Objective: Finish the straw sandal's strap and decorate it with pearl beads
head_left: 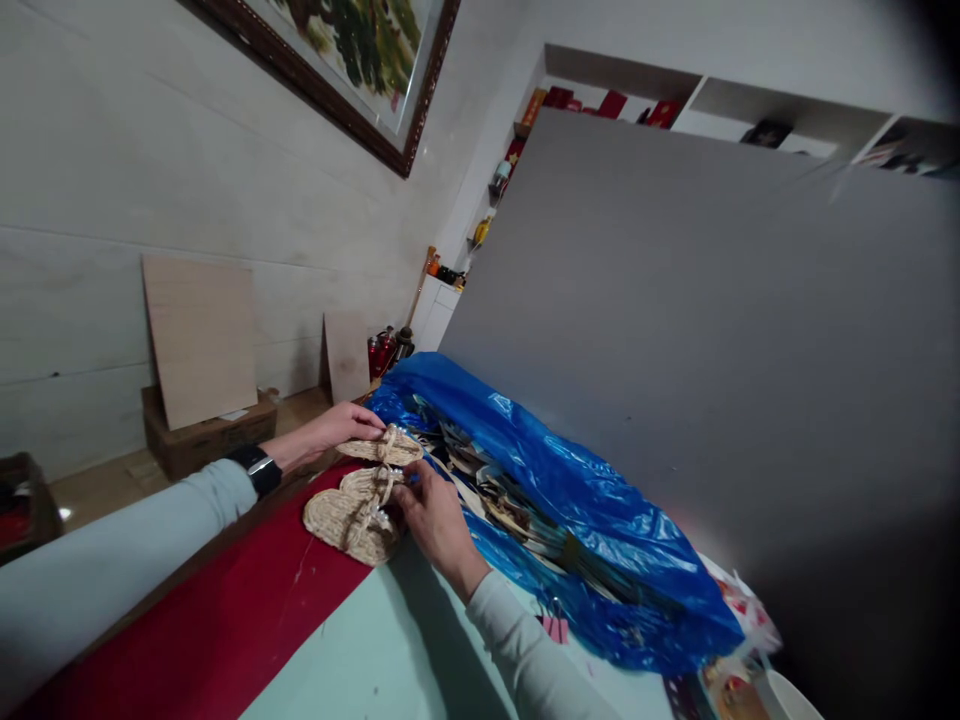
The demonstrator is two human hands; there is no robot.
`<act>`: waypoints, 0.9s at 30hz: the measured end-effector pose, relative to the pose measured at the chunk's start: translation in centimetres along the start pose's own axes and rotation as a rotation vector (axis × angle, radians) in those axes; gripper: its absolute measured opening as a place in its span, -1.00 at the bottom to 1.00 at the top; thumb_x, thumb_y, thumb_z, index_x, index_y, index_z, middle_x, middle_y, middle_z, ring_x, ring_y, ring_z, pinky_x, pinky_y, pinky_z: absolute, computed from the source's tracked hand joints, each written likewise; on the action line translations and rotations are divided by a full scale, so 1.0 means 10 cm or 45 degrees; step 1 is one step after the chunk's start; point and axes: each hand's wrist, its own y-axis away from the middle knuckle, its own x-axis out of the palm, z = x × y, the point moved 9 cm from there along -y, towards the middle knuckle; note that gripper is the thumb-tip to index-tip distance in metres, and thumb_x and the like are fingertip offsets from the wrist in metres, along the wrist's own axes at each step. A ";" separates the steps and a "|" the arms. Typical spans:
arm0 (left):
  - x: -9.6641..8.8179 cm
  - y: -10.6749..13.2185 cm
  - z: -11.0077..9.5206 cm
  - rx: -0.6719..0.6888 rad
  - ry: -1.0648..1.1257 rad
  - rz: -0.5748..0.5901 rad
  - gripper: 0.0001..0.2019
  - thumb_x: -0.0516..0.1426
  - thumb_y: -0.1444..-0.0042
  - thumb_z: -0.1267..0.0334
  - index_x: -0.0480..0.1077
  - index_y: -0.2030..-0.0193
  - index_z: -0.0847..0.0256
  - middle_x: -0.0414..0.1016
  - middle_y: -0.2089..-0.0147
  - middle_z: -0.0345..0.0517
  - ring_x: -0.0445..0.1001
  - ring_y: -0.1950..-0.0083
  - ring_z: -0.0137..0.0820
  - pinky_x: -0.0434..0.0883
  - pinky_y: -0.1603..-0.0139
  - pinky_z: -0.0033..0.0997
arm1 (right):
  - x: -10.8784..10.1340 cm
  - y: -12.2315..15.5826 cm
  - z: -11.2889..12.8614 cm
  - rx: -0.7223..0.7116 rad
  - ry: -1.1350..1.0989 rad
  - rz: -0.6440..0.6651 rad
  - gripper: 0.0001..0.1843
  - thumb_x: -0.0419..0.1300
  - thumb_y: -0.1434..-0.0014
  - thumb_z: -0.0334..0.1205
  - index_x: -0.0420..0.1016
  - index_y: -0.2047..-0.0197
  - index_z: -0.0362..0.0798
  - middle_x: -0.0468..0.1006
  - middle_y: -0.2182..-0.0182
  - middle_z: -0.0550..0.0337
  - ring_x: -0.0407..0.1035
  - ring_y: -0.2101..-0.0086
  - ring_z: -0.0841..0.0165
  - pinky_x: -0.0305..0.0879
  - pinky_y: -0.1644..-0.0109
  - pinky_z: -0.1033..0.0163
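Several woven straw slippers [349, 520], braided in coils with straps and small shiny beads, lie close together on the table. My left hand [352, 425] reaches from the left, its fingers closed on the edge of the farthest straw slipper [386, 447], which it holds tilted up. From the right, my right hand [435, 510] has its fingers bent and pinched at the beaded strap of the middle straw slipper [367, 482]. Its fingertips are partly hidden. A blue plastic bag [555, 470] full of dried plant strips [510, 505] lies open just beyond my right hand.
The table has a red cover [247, 590] beside a pale green surface [352, 650]. A binder clip with a pink piece [555, 628] sits near my right forearm. A white bowl [784, 695] is at lower right. A large grey panel [675, 330] stands behind the bag.
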 end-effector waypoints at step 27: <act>-0.06 0.19 -0.07 0.288 -0.219 -0.058 -0.72 0.21 -0.29 0.16 0.47 -0.09 0.20 0.52 -0.16 -0.01 0.53 -0.09 -0.15 0.51 -0.08 0.01 | -0.03 0.37 -0.01 -0.071 -0.092 0.224 -0.77 0.07 -0.23 -0.45 0.40 0.07 -0.08 0.55 0.43 0.25 0.39 0.48 0.42 0.23 0.36 0.37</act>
